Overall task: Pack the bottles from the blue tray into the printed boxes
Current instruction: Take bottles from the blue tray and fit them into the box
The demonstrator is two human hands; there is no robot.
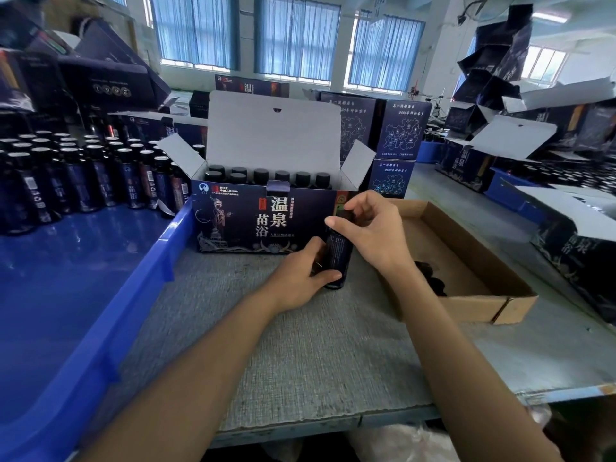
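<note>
Left hand grips lower body of dark bottle standing on grey table, right hand pinches its cap. Open printed box just behind, capped bottles inside. Blue tray at left edge, bottles crowded in its far part. Cardboard tray toward right edge.

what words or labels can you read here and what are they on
"PICC": top left of the open printed box front.
"温泉" and "苗浴": large, on the same front; the smaller print there is too small to read.
"温": on the box behind its lid.
Blurred: script on the map boxes.
Unreadable: labels on the tray bottles and the held bottle.
</note>
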